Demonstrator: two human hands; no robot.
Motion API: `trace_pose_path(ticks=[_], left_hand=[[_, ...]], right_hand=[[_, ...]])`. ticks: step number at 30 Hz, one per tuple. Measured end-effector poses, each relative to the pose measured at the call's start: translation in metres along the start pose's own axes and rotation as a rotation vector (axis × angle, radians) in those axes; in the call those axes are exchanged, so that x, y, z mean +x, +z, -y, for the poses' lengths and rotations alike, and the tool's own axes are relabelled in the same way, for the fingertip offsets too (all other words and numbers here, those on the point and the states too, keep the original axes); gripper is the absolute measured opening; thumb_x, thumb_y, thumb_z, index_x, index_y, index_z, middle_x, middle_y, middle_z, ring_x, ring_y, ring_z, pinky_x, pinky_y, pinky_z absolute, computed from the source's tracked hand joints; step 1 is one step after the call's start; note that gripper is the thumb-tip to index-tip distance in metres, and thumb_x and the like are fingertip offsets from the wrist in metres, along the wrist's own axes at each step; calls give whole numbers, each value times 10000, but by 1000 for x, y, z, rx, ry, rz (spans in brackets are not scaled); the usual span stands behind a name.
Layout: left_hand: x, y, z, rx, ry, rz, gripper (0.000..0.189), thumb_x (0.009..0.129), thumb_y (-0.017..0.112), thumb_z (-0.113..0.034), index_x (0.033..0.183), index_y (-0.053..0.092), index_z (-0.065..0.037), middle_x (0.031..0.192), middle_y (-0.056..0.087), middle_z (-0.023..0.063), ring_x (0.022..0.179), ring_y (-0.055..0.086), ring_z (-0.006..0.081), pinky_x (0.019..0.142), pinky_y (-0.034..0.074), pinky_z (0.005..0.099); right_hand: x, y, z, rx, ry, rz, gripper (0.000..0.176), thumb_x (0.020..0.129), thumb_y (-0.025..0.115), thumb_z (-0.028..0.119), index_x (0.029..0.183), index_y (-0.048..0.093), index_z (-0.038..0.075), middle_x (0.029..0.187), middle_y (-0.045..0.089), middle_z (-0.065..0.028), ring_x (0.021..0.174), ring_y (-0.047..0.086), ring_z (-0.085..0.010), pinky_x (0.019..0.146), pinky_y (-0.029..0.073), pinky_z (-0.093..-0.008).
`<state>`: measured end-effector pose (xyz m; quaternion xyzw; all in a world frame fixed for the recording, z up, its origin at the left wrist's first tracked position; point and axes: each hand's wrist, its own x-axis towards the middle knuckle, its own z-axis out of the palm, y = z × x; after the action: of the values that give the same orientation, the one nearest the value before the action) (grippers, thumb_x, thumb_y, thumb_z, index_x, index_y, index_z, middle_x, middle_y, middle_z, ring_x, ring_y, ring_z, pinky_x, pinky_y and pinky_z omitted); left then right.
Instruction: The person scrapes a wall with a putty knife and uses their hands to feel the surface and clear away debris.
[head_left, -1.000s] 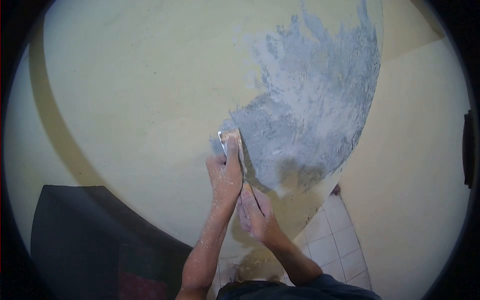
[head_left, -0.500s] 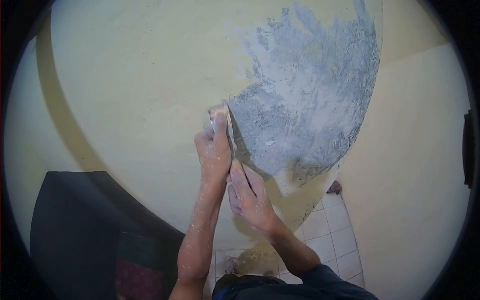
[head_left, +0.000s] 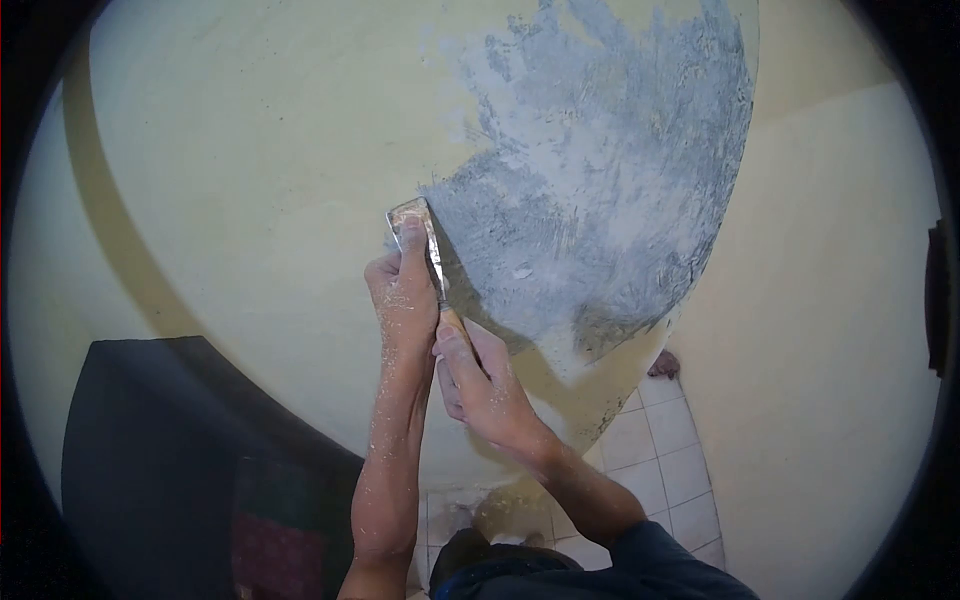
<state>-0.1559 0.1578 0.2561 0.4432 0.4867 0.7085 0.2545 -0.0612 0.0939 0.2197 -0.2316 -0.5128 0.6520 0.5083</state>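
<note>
Flat metal scraper (head_left: 428,258) with wooden handle presses on the pale yellow painted wall (head_left: 250,150), right hand (head_left: 482,388) clamped on its handle, left hand (head_left: 404,292) gripping the blade. Right of the hands a grey scraped patch (head_left: 600,170) shows; left of them paint remains, seemingly the larger share.

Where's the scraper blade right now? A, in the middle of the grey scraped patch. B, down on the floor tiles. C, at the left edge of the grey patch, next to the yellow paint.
C: the scraper sits at the left edge of the grey patch, beside the yellow paint, with the left hand pressing on its blade and the right hand round the handle.
</note>
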Motion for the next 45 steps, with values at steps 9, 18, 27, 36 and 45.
trace_pose_path(ticks=[9, 18, 27, 36, 45], left_hand=[[-6, 1, -11, -71, -38, 18, 555, 938, 566, -398, 539, 510, -16, 531, 444, -33, 497, 362, 68, 450, 285, 290], [-18, -1, 1, -72, -82, 37, 529, 953, 548, -398, 612, 579, 5, 597, 520, -14, 543, 421, 74, 494, 339, 272], [-19, -13, 7, -113, -219, 66, 520, 951, 560, -387, 591, 594, -13, 570, 526, -9, 523, 438, 70, 489, 353, 265], [-13, -14, 10, -153, -236, 57, 548, 944, 568, -406, 540, 546, -36, 538, 490, -20, 508, 401, 66, 474, 334, 275], [-21, -19, 10, -91, -269, 61, 562, 940, 561, -429, 574, 555, -2, 577, 512, -5, 540, 428, 82, 510, 367, 292]], right_hand=[[-5, 4, 7, 61, 56, 4, 287, 1014, 408, 281, 896, 503, 37, 567, 410, 44, 455, 376, -37, 416, 305, -238], [-2, -8, -19, -224, -91, -71, 288, 1000, 441, 244, 885, 507, -12, 653, 480, -24, 599, 496, -133, 546, 391, -320], [-10, 0, -27, -564, -234, -184, 243, 967, 474, 189, 907, 515, -43, 673, 517, -231, 579, 504, -356, 560, 387, -396], [-5, 6, -27, -500, -212, -168, 214, 963, 492, 164, 878, 504, -32, 630, 484, -198, 547, 489, -304, 530, 361, -393], [-14, 9, -31, -575, -200, -228, 211, 957, 501, 165, 871, 504, -28, 632, 490, -195, 555, 495, -319, 541, 372, -408]])
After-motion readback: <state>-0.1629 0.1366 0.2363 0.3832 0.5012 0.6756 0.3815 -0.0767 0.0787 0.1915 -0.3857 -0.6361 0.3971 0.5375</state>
